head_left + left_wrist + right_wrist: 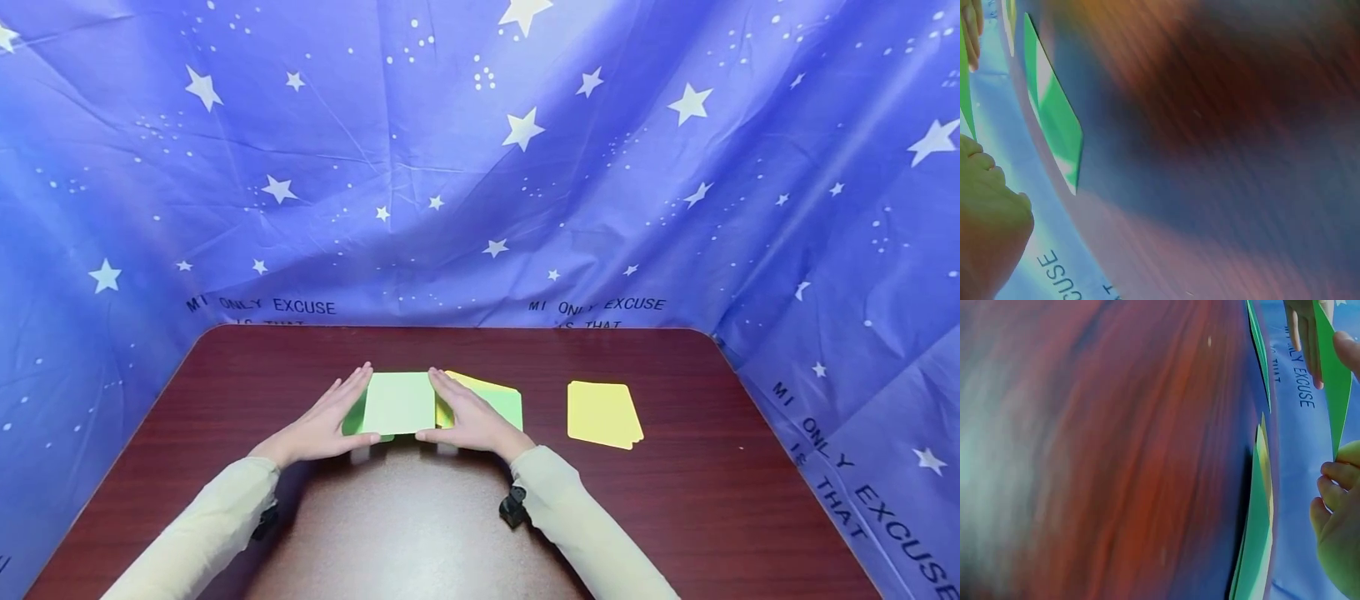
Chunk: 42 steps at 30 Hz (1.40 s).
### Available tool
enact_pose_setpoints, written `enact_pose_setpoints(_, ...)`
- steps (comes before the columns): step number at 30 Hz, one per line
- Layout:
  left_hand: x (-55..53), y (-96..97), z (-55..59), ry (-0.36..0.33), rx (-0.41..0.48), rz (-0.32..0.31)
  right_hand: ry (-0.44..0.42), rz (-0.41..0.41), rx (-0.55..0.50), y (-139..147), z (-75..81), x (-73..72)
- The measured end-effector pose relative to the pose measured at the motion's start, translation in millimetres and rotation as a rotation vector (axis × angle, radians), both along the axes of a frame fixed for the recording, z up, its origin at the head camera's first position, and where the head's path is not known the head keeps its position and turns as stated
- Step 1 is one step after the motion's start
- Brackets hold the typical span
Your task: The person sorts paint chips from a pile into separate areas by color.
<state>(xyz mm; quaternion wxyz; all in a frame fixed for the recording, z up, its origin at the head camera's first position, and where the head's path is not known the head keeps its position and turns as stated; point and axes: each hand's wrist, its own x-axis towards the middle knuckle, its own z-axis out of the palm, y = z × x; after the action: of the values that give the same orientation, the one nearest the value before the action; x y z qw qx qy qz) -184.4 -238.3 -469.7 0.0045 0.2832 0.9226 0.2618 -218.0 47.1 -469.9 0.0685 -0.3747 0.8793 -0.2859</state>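
Both hands hold a pale green card flat between them, raised over the table. My left hand grips its left side, the thumb at the near corner and the fingers toward the far one. In the same way my right hand grips the right side. The right wrist view shows the held card edge-on, well above the tabletop. Below the left hand lies another green card. Green cards with a yellow card among them lie partly hidden behind the right hand.
A small, uneven stack of yellow cards lies to the right of the hands. All of it rests on a dark red wooden table. A blue curtain with white stars hangs around the back and sides.
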Motion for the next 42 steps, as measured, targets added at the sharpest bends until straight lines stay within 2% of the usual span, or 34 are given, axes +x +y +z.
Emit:
enact_pose_setpoints(7,10.3,-16.3,-6.0,-0.01,-0.008,0.035,-0.009,0.019,0.024,-20,-3.6,4.6)
enact_pose_setpoints(16,17.6,-34.0,-15.2,0.05,-0.033,0.059,-0.002,0.038,0.096,-42,-4.3,8.4)
enact_pose_setpoints(23,19.2,-44.7,-16.0,0.0,-0.059,0.088,0.02,0.056,0.157,-54,-4.8,9.6)
enact_pose_setpoints(29,20.8,-48.6,-15.0,-0.02,-0.086,0.096,0.037,0.056,0.23,-53,-6.1,10.0)
enact_pose_setpoints(34,21.4,-47.0,-14.1,-0.029,-0.087,0.092,0.029,0.052,0.18,-47,-3.6,10.5)
enact_pose_setpoints(42,16.2,-34.5,-14.8,-0.038,-0.076,0.066,0.009,0.036,0.118,-38,-5.4,11.0)
